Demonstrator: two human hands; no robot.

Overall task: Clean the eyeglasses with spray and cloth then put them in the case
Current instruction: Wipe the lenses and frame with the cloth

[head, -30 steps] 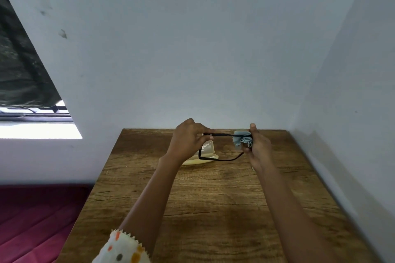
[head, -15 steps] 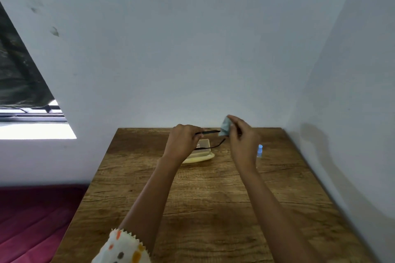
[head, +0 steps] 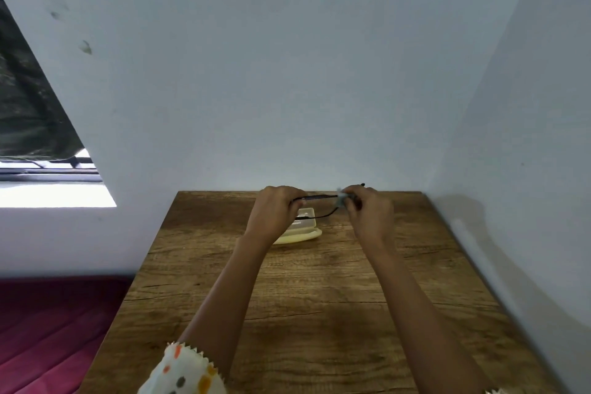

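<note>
Centre of frame, above the table (head: 319,297): my left hand (head: 275,214) grips one end of the eyeglasses (head: 319,197), steadying them so that my right hand (head: 371,214), pinching the cloth (head: 341,200) round the other end, can rub. They hang over the pale case (head: 303,232), handy for stowing. Compared with half a second ago, a temple tip now juts out at the right hand's upper right, and the blue bottle is hidden.
</note>
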